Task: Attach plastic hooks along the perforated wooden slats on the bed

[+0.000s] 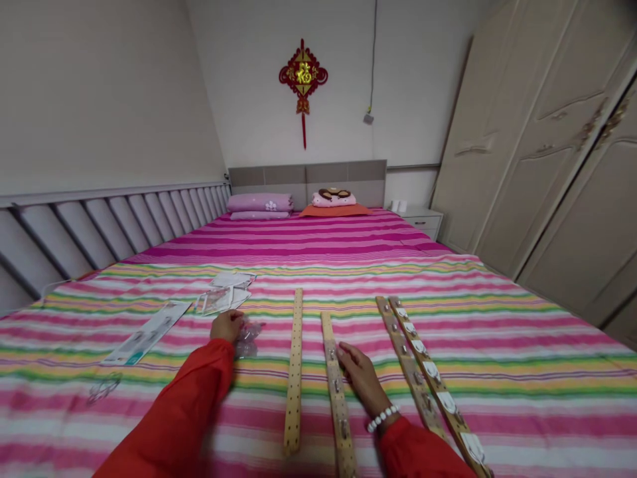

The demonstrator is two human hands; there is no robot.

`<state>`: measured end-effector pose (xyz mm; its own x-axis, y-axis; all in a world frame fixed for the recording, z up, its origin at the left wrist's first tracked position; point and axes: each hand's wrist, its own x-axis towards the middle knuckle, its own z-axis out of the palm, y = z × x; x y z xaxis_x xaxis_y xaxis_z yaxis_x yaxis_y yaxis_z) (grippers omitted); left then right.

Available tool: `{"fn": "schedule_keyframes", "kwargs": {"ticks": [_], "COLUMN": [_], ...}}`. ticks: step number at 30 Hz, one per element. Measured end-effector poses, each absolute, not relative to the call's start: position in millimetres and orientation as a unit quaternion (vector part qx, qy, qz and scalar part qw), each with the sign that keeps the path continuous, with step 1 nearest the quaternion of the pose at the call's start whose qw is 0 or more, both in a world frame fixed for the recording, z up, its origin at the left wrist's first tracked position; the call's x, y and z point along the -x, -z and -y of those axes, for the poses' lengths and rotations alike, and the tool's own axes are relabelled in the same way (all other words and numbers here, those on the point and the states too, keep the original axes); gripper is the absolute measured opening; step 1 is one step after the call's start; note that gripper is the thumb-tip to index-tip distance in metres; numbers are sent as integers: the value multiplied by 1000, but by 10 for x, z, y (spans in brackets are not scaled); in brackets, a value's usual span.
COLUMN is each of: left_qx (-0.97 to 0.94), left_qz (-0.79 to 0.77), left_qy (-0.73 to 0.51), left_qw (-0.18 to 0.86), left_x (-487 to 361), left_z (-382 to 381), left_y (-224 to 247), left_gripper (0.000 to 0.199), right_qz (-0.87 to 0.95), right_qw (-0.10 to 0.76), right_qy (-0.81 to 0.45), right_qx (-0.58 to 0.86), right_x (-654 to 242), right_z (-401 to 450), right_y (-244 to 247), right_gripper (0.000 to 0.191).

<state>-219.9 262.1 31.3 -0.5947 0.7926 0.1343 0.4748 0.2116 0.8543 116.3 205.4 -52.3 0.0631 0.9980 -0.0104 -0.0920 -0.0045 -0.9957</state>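
Note:
My left hand (227, 325) is at a small pile of clear plastic pieces (249, 340), its fingers pinched together at the pile's edge; what lies between them is hidden. My right hand (359, 373), a white bead bracelet on its wrist, lies beside a wooden strip (340, 405), fingers loosely stretched out, fingertips at the strip's right edge. Clear pieces with metal hooks sit in a row along that strip, below its bare far end. Left of it lies a bare perforated wooden strip (294, 372).
Two more strips lie to the right: one with clear hook pieces (409, 362), one with white hook pieces (446, 401). Flat packets (223, 295), a long printed card (149, 333) and thin wire-like loops (103, 387) lie left on the striped bedcover. A slatted rail (124, 219) borders the bed.

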Motion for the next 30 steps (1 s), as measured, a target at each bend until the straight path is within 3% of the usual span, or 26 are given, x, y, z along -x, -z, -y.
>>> {"fn": "schedule_keyframes", "kwargs": {"ticks": [6,8,11,14,19,25,30], "left_qx": [-452,-416,-338,-307,-361,-378,-400], "left_qz": [-664,-635,-584,-551,-528,-525,-528], "left_qy": [-582,-629,-666,-641,-564,-524,-528], "left_qw": [123,169,318,436,522,555,530], "left_x": [2163,2055,1844,1611,1214,841,673], "left_z": [-2348,-2237,-2046,-1853,-1637,-1599,-1724], "left_y": [-556,-642,-739,-775,-680,-492,-396], "left_gripper": [12,16,32,42,42,50,41], "right_qz": [453,447,440,432,407,398,434], "right_qw": [546,551,553,553,550,577,554], "right_qy": [-517,-521,-529,-538,-558,-543,-587], "right_qx": [479,474,470,467,470,462,399], "right_x": [-1152,-1146,-1141,-1141,-1151,-1144,-1060], "right_z": [-2041,-2030,-2013,-2004,-2014,-1927,-1823], "right_y": [482,453,409,369,323,169,-125], "right_gripper": [53,52,50,47,41,30,33]}}
